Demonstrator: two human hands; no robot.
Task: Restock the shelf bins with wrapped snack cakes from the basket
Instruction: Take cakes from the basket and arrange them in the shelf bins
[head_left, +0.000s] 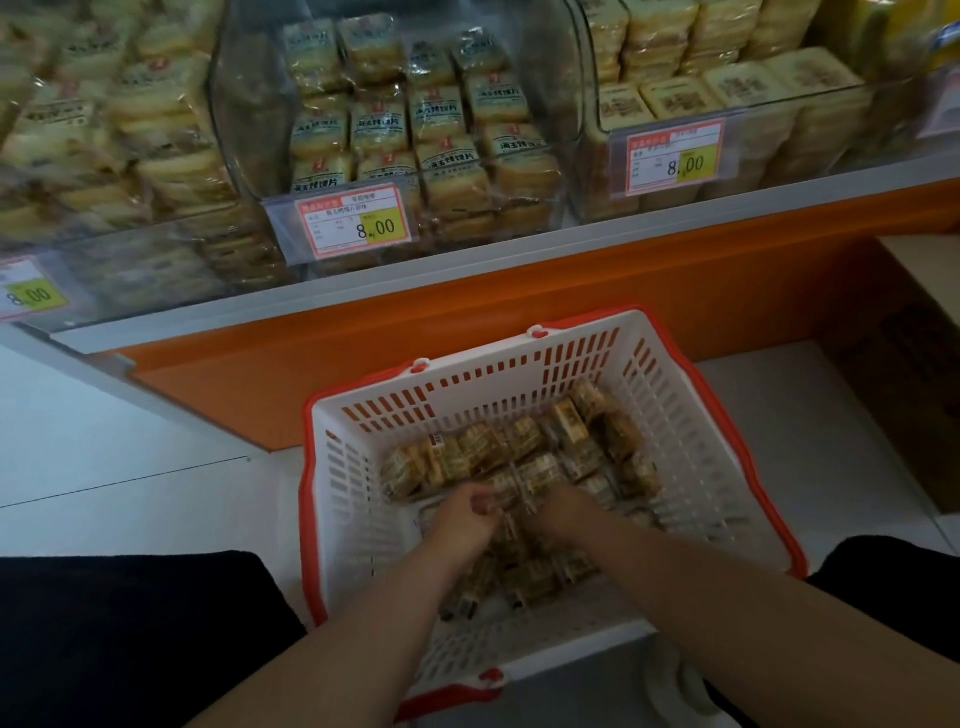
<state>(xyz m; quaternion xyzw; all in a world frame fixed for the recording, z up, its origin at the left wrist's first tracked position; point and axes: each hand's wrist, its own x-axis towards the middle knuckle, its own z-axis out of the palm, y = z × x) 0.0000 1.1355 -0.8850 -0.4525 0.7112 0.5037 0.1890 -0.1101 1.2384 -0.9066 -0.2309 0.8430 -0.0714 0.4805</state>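
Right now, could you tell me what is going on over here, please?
A person is crouched over a white basket with red trim on the floor. The left hand and right hand are both down among the wrapped snack cakes, gathering some. The clear shelf bins above already hold stacked packs.

Our hands (462, 512) (558, 512) sit deep among cakes (524, 447), hemmed by basket walls (670, 415) on every side with open room only straight up, while ahead and above them the bins (395, 130) are packed, open only at the top.
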